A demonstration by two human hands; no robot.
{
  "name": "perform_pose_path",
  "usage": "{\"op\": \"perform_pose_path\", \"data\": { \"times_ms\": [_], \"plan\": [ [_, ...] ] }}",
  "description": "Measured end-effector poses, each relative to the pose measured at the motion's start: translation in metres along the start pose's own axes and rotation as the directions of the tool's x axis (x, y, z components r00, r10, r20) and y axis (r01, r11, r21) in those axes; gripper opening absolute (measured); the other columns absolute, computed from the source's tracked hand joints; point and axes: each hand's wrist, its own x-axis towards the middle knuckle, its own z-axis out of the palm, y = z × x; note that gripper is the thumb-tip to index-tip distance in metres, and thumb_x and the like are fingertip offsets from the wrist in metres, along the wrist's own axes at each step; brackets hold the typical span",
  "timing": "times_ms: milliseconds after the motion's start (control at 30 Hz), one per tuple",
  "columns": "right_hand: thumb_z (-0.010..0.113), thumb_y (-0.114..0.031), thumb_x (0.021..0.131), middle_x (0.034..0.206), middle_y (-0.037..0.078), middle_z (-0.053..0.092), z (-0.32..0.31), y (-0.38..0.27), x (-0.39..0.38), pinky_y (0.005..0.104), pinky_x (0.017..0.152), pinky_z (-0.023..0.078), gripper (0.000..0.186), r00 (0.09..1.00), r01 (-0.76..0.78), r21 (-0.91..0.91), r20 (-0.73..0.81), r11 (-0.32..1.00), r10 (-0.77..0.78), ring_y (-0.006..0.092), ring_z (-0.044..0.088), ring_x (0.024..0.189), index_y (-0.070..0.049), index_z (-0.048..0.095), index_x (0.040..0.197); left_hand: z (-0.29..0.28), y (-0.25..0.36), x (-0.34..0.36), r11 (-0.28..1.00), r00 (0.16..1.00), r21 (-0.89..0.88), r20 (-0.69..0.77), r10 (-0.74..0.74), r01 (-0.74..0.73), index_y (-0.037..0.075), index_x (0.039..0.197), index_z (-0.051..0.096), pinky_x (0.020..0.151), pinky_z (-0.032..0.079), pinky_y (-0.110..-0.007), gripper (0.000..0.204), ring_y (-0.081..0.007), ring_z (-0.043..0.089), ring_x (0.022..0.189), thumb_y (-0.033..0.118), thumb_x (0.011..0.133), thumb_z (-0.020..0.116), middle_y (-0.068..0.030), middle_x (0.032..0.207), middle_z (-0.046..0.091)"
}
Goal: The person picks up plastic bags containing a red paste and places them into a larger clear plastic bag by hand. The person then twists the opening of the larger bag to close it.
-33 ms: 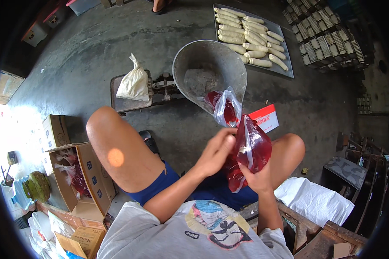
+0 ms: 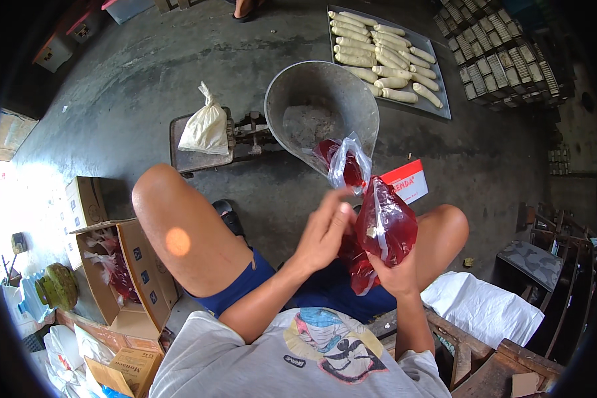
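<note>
The grey metal bucket (image 2: 282,89) is the largest thing here; just nearer the person lies the red-filled plastic bag (image 2: 395,229), probably heavy for its size, soft and slippery (the thin film may tear under a fingernail). The right hand (image 2: 397,273) grasps its lower side, a good place to cradle it; the left hand (image 2: 320,232) appears unclenched and free, fingers extended near the narrow gathered neck (image 2: 359,190), best for steadying
</note>
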Motion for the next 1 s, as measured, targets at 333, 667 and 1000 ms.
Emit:
{"op": "perform_pose_path", "data": {
  "times_ms": [333, 667, 1000],
  "plan": [
    [0.076, 0.003, 0.076, 0.117, 0.013, 0.061, -0.008, 0.000, -0.004, 0.0346, 0.091, 0.051, 0.060, 0.985, 0.105, 0.049, -0.142, 0.993, -0.097, 0.0210, 0.062, 0.106, 0.002, 0.046, 0.128, -0.004, 0.011, 0.000, 0.556, 0.973, 0.825, -0.199, 0.114, 0.103, 0.004, 0.152, 0.018, 0.073, 0.052, -0.045, 0.075, -0.0372, 0.065, 0.078, 0.013, 0.091, 0.059, -0.0200, 0.094, 0.063],
    [0.065, 0.005, 0.080, 0.107, 0.008, 0.064, 0.009, 0.007, 0.016, 0.0315, 0.085, 0.050, 0.044, 0.986, -0.160, -0.030, 0.035, 0.987, 0.161, 0.0170, 0.062, 0.097, 0.000, 0.053, 0.122, 0.038, 0.004, 0.011, 0.799, 0.982, -0.574, 0.156, -0.109, 0.180, -0.002, 0.129, 0.047, 0.097, 0.046, -0.034, 0.067, -0.0178, 0.058, 0.110, 0.029, 0.080, 0.080, -0.0101, 0.119, 0.059],
    [0.064, -0.010, 0.078, 0.080, 0.025, 0.067, 0.017, 0.019, 0.031, 0.0441, 0.068, 0.052, 0.026, 0.974, -0.219, -0.292, -0.018, 0.931, 0.224, 0.0407, 0.068, 0.081, 0.004, 0.061, 0.099, 0.048, -0.012, 0.022, 0.713, 0.939, -0.645, 0.020, -0.343, 0.275, 0.000, 0.118, 0.055, 0.089, 0.051, -0.034, 0.049, -0.0169, 0.061, 0.100, 0.012, 0.077, 0.080, -0.0098, 0.108, 0.063]
  ]
}}
